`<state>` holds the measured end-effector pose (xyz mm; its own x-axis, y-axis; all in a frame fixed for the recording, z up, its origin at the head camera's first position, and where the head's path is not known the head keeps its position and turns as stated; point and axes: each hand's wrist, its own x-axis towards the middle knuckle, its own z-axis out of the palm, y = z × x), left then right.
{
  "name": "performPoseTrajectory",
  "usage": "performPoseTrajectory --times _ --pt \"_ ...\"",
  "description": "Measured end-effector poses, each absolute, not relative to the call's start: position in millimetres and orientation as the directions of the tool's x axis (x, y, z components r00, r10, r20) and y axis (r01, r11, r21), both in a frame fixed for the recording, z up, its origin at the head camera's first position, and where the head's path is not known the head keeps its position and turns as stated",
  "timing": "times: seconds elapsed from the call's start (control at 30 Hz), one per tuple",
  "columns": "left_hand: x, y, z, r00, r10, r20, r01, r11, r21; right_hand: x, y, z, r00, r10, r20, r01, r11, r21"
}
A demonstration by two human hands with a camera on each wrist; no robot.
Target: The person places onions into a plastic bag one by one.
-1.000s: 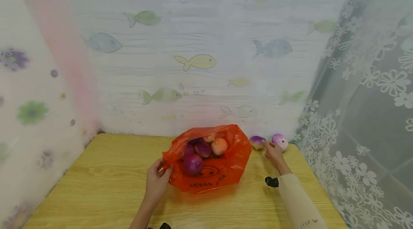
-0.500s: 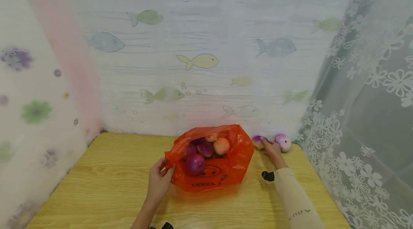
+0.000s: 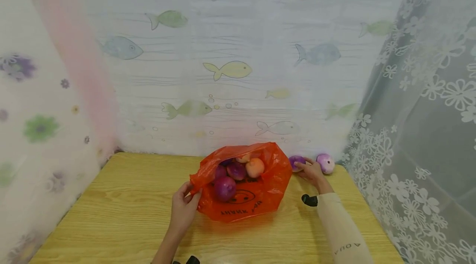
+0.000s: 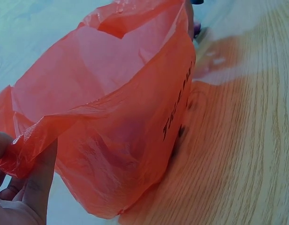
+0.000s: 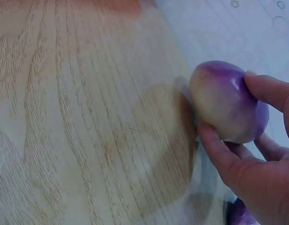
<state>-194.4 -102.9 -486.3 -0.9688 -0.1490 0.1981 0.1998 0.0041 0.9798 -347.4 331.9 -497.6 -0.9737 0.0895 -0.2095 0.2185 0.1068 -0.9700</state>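
Note:
An orange-red plastic bag (image 3: 273, 189) with a printed smiling face lies on the table, its mouth gaping. Inside it show several purple onion-like balls (image 3: 224, 189) and an orange round fruit (image 3: 255, 168). My left hand (image 3: 184, 208) pinches the bag's left rim; in the left wrist view, thumb and fingers grip the bunched plastic (image 4: 29, 145). To the right of the bag, my right hand (image 3: 314, 175) holds a purple-and-cream round vegetable (image 5: 229, 101), turnip-like, between thumb and fingers. In the right wrist view it appears lifted and tilted, with a shadow on the wood.
Another pale purple round vegetable (image 3: 325, 163) sits at the back right of the table, behind my right hand. The wood-grain table (image 3: 122, 206) ends at a fish-patterned curtain (image 3: 230, 127). A lacy flowered curtain (image 3: 420, 198) hangs along the right edge.
My right hand has closed around the purple-and-cream vegetable, which has turned so that more purple shows. My left hand keeps its hold on the bag's rim.

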Motion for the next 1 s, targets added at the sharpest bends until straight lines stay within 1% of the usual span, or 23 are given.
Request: performPoseTrajectory --times 0.23,0.37,0.67,1.0 --pt "-194 -103 -488 -0.971 -0.138 0.196 0.198 -0.005 0.980 -345 331 -500 -0.980 0.069 -0.189 0.198 0.154 -0.968" --pt "-194 -102 -489 -0.973 -0.133 0.186 0.190 -0.017 0.982 -342 332 -502 -0.984 0.060 -0.167 0.176 0.209 -0.962" --pt "-196 -101 -491 -0.970 -0.130 0.207 0.210 -0.009 0.978 -330 335 -503 -0.992 0.013 -0.127 0.125 0.300 -0.946" --pt "-195 -103 -490 -0.975 -0.122 0.187 0.189 0.000 0.982 -314 333 -501 -0.996 -0.025 -0.082 0.071 0.311 -0.948"
